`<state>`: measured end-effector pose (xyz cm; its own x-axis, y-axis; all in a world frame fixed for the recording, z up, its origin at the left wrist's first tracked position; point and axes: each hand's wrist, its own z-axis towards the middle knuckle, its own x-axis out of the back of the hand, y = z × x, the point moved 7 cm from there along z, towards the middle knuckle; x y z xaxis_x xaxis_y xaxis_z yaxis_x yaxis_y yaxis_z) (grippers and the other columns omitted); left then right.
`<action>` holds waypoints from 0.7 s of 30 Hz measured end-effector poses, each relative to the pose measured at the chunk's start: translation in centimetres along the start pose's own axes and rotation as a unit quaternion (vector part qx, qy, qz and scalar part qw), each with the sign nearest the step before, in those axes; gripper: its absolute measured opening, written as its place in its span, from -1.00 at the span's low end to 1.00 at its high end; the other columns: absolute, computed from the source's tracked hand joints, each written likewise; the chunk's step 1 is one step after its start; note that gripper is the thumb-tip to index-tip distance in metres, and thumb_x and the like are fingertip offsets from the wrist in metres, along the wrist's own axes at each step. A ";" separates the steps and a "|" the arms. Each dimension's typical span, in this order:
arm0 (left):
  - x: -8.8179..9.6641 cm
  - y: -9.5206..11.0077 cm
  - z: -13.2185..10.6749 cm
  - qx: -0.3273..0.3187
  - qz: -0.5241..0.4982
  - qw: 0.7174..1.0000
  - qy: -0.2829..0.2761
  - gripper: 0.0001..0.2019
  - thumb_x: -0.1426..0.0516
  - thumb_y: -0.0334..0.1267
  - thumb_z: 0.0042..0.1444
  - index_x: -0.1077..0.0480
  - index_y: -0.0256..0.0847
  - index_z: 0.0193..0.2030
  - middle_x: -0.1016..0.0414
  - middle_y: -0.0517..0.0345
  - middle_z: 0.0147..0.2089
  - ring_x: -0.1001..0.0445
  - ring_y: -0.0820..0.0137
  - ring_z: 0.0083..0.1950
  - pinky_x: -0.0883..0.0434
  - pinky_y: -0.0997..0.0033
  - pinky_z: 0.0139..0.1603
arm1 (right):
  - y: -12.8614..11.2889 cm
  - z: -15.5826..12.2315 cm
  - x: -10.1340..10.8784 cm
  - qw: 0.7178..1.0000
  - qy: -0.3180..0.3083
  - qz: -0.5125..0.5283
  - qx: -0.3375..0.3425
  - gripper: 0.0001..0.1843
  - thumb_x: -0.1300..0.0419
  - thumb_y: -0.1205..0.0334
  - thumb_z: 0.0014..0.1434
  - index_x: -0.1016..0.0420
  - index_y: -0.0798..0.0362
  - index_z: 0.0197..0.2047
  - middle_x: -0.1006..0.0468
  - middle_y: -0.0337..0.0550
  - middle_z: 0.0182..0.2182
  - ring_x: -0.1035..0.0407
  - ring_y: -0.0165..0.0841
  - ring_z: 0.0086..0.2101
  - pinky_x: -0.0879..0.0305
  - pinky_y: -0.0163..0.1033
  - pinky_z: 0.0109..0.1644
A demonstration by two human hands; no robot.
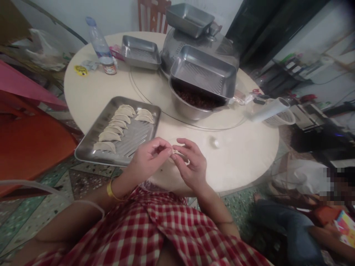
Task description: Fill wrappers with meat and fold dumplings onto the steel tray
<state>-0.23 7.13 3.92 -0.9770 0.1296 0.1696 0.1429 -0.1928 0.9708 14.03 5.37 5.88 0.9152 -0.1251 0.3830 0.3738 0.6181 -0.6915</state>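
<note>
Pinching beside the tray [134, 139]: left hand [149, 159], right hand [193, 164], fingertips of both closed on one dough piece [175, 152]. Inside tray: folded dumplings [109, 136], two rows. Beyond tray, rightward: metal bowl [191, 111].

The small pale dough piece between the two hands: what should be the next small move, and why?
Perhaps pinch the edge of the small pale dough piece: the left hand and right hand both hold it, and cream crescent dumplings lie in the rectangular metal tray. Its seam is hidden.
</note>
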 end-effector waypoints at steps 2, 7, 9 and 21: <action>0.1 0.1 0.0 -0.011 0.007 1.000 0.001 -0.87 -0.12 -0.22 0.21 -0.47 -0.19 -0.27 -0.51 0.22 -0.31 -0.44 0.48 -0.28 -0.37 0.48 -0.25 | 0.1 0.0 0.0 1.000 0.011 -0.008 0.000 -0.82 -0.24 0.30 0.22 -0.57 -0.03 -0.10 -0.54 -0.05 -0.03 -0.52 -0.40 -0.25 -0.56 -0.26 -0.24; 0.4 0.6 0.0 -0.011 0.017 1.000 0.003 -0.85 -0.13 -0.22 0.19 -0.51 -0.20 -0.29 -0.55 0.17 -0.28 -0.48 0.43 -0.24 -0.40 0.44 -0.21 | 0.3 0.0 0.1 1.000 0.020 -0.019 0.000 -0.83 -0.24 0.30 0.22 -0.59 -0.02 -0.11 -0.55 -0.04 -0.05 -0.50 -0.42 -0.30 -0.55 -0.27 -0.29; 0.4 0.7 0.1 -0.002 0.021 1.000 -0.001 -0.84 -0.13 -0.23 0.19 -0.51 -0.20 -0.29 -0.57 0.16 -0.28 -0.49 0.43 -0.24 -0.40 0.44 -0.20 | 0.3 -0.1 0.1 1.000 0.018 -0.015 0.004 -0.81 -0.23 0.31 0.23 -0.58 -0.03 -0.09 -0.55 -0.04 -0.04 -0.50 -0.43 -0.30 -0.55 -0.28 -0.29; 0.7 1.6 -0.6 -0.087 0.111 0.990 0.017 -0.91 -0.11 -0.26 0.25 -0.41 -0.18 -0.17 -0.53 0.23 -0.28 -0.49 0.50 -0.28 -0.41 0.53 -0.24 | 0.4 0.2 0.2 1.000 0.005 -0.011 -0.017 -0.85 -0.21 0.29 0.24 -0.60 -0.01 -0.15 -0.56 -0.05 -0.09 -0.52 -0.41 -0.28 -0.48 -0.38 -0.45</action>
<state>-0.81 6.30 5.51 -0.9296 0.0340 0.3670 0.3280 -0.3774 0.8660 14.33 5.70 5.78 0.9083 -0.1462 0.3919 0.3984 0.5878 -0.7041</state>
